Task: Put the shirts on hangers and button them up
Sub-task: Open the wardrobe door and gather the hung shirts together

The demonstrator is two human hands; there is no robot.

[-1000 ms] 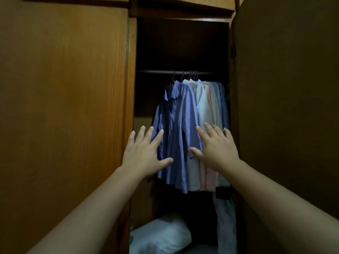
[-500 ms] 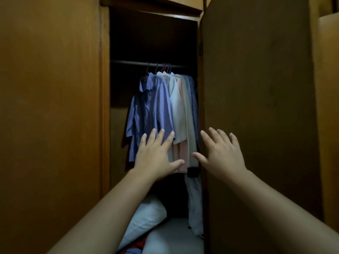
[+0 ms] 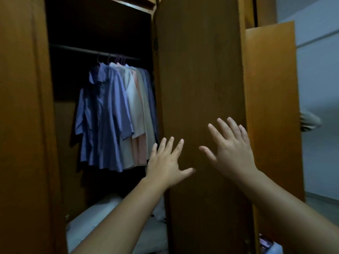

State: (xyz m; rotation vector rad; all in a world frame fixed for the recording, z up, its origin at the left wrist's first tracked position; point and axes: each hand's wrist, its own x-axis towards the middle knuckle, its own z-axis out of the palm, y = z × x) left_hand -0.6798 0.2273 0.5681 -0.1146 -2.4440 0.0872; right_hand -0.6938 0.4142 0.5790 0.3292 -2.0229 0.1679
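wooden door (image 3: pixel 200 88) now fills the middle; both hands have swung off the shirts (image 3: pixel 113 116) at 10 o'clock. left hand (image 3: pixel 166 162) and right hand (image 3: pixel 231 149) are each an open, empty grip, fingers spread. hanging looks finished; closing likely comes next.

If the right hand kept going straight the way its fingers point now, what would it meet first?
Most likely the dark wardrobe door. The right hand is open, fingers spread, pointing forward and up at that panel, with nothing between them. Whether it already touches is unclear.
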